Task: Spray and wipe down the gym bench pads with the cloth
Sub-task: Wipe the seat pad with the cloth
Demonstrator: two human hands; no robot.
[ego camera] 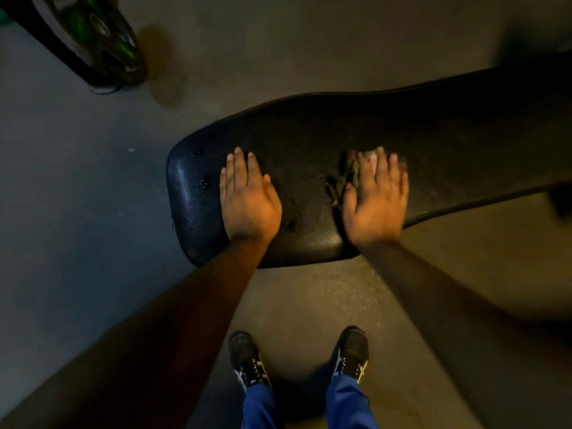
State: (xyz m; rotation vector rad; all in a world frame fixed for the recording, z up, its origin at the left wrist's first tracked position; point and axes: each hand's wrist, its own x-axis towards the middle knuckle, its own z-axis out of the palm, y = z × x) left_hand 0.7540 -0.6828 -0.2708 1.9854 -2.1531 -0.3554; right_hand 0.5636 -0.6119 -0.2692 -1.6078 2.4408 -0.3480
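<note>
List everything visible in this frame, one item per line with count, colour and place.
bench pad: one, black, centre to right, droplets at its left end
cloth: one, dark with a pale patch, on the pad under the right hand
weight plates: a stack, dark with green parts, top left on the floor
floor: grey, all around
shoes: two, black with white stripes, bottom centre
trousers: blue, bottom centre
left hand: flat on the pad
right hand: flat, pressing the cloth
</note>
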